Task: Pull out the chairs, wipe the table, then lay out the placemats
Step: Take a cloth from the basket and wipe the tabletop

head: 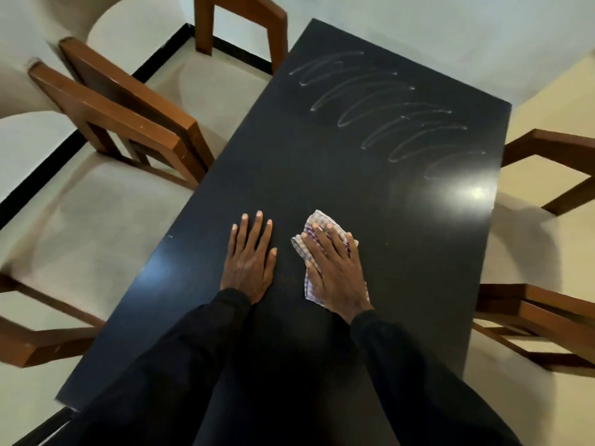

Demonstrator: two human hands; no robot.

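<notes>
Checked cloth (309, 280), white with thin purple lines, lies crumpled on the black desk (322, 169), in the near half and a little right of the middle. The right hand (335, 268) lies flat on top of it, fingers almost straight and slightly spread, pressing it down and not gripping it. The left hand (249, 262) rests just beside it on the bare desk, palm down, fingers straight and holding nothing. Both dark sleeves reach forward from the near edge.

On the far half, wet zigzag streaks (386, 104) show where the cloth passed; I judge the wiping is about half done.

Some things may go wrong from here. Because the cloth is only pressed, it may slip out from under the palm in a fast stroke. The left palm may leave marks on the glossy top. If the streaks stay wet, placemats will be laid on damp surface. No placemats are in view.

Wooden chairs stand apart from the desk: two on the left (128, 114), one at the far corner (241, 17), two on the right (547, 156).
</notes>
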